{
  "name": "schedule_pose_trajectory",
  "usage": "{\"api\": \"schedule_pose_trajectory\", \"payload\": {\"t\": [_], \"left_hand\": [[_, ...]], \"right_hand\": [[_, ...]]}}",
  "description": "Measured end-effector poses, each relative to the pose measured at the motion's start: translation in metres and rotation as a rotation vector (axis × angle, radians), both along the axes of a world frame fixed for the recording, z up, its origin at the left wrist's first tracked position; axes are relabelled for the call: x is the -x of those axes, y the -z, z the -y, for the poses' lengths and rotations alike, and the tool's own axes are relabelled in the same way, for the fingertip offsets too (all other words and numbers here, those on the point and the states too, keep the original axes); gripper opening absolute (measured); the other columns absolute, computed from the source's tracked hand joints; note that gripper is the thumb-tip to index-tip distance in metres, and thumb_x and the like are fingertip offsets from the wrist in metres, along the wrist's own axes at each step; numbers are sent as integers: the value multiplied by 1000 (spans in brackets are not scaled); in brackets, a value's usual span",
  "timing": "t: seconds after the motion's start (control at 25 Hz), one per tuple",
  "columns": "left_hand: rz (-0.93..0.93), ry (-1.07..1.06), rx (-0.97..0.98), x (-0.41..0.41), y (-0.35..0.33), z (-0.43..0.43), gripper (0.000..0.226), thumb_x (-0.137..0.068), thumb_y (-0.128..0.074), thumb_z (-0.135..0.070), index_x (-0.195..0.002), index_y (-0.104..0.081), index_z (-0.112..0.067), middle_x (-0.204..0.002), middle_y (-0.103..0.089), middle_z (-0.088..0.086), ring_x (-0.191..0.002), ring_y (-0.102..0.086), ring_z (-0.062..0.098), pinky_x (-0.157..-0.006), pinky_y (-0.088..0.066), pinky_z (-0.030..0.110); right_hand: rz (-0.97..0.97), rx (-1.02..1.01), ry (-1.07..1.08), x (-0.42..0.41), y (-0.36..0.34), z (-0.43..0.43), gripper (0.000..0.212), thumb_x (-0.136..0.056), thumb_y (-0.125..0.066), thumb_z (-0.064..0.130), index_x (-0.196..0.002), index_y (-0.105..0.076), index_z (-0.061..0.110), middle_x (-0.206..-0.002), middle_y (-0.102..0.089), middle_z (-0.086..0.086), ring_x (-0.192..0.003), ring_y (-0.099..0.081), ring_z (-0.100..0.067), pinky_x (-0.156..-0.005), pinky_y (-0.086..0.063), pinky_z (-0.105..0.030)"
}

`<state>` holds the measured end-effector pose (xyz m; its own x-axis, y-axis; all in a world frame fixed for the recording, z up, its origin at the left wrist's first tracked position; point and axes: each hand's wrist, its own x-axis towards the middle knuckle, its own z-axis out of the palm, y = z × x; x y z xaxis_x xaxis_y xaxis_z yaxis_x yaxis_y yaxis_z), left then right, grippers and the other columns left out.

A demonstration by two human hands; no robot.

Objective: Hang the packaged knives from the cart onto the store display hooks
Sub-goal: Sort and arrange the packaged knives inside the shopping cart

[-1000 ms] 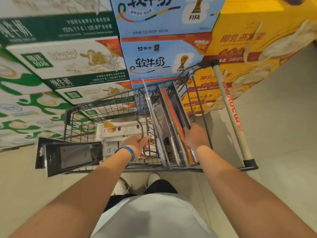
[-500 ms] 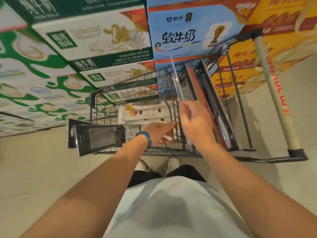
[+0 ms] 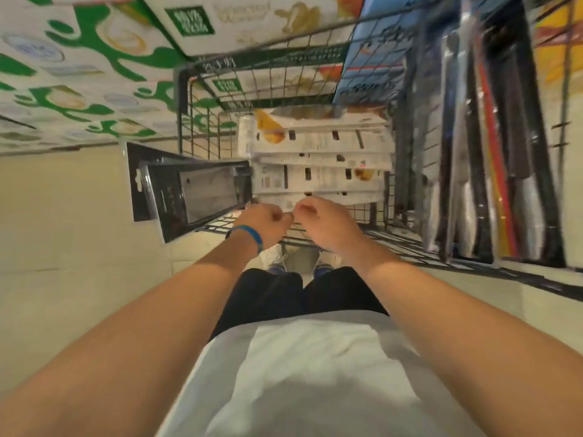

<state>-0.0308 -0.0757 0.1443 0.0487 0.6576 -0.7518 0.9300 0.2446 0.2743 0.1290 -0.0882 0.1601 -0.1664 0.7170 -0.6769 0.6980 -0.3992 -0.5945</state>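
- The wire cart (image 3: 268, 74) stands just ahead of the person on the pale tiled floor (image 3: 63, 263), with stacked milk cartons (image 3: 94, 52) behind it on the far left.
- A stack of white knife packages (image 3: 318, 165) lies flat inside the basket. Their long axis runs left to right, and small dark slots show along their faces.
- A black knife package (image 3: 195, 197) also lies flat with its long axis left to right. It sticks out past the cart's left side, and its hang-tab end points left, away from the white stack.
- More knife packages (image 3: 492, 184) stand on edge in the right part of the cart, packed side by side. Their long axis runs near to far, with silver blades showing at the near end and dark parts farther up. One has a red and yellow card edge.
- The left hand (image 3: 265, 220), with a blue wristband (image 3: 250, 236), and the right hand (image 3: 321, 222) sit close together, almost touching. They are over the cart's near rim, at the near edge of the white stack.
- Both hands have their fingers curled inward. The picture is blurred there, so I cannot tell whether they are clenched on nothing or pinching a package edge.
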Motion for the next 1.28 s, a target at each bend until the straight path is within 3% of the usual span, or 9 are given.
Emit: {"api": "schedule_pose_trajectory", "payload": {"t": [0.16,0.28,0.44,0.6,0.72,0.88,1.08,1.16,1.28], "left_hand": [[-127,87,-61,0,18,0,46,-81,-30,-55,-65,-53,-19,-68,-56,4,-66,-55,27,-59,-40,31],[-129,61,-60,0,20,2,46,-77,-31,-54,-60,-54,-18,-61,-56,1,-59,-55,24,-56,-42,29],[-116,78,-64,-1,29,0,46,-76,-31,-53,-58,-55,-18,-56,-54,-1,-53,-51,19,-50,-38,25],[-85,97,-104,1,34,1,47,-75,-31,-52,-56,-56,-18,-53,-52,-1,-49,-46,18,-46,-29,23],[-80,97,-128,1,36,1,45,-74,-30,-51,-57,-54,-17,-53,-50,-1,-48,-43,17,-47,-27,23],[-83,118,-159,0,37,4,44,-76,-31,-51,-59,-53,-18,-55,-49,-1,-49,-43,16,-46,-27,23],[-67,111,-170,0,38,4,45,-77,-31,-51,-57,-54,-18,-53,-49,-2,-49,-44,15,-47,-28,22],[-61,97,-169,0,37,4,44,-76,-31,-51,-57,-53,-18,-54,-49,-2,-49,-45,16,-47,-28,23],[-64,76,-147,0,37,3,44,-74,-32,-52,-57,-54,-18,-54,-51,-2,-50,-46,17,-47,-28,23]], "right_hand": [[154,84,-121,15,72,-42,20,-101,-49,31,-102,-65,20,-109,-69,-9,-93,-63,-23,-68,-43,-29],[283,170,-327,25,119,-62,41,-103,-52,30,-137,-55,7,-140,-58,-18,-127,-55,-36,-96,-44,-36],[407,65,-511,34,165,-76,47,-97,-59,17,-140,-46,4,-141,-49,-20,-121,-55,-38,-83,-44,-38],[494,84,-539,52,198,-88,85,-89,-69,12,-158,-20,18,-162,-16,-18,-138,-40,-40,-98,-48,-50],[634,-4,-529,60,218,-83,87,-90,-64,10,-160,-13,20,-161,-16,-21,-145,-26,-42,-107,-43,-54],[773,-226,-542,51,233,-81,78,-91,-61,8,-158,-21,15,-153,-36,-21,-139,-36,-43,-109,-38,-59],[746,-177,-501,63,232,-87,64,-96,-60,6,-154,-33,11,-143,-48,-23,-129,-49,-44,-98,-49,-54],[755,-138,-463,63,220,-89,52,-90,-68,10,-140,-52,12,-118,-61,-16,-115,-60,-35,-85,-51,-46],[738,-78,-382,55,193,-90,13,-89,-65,17,-101,-70,13,-75,-50,-3,-83,-57,-25,-67,-42,-35]]}}
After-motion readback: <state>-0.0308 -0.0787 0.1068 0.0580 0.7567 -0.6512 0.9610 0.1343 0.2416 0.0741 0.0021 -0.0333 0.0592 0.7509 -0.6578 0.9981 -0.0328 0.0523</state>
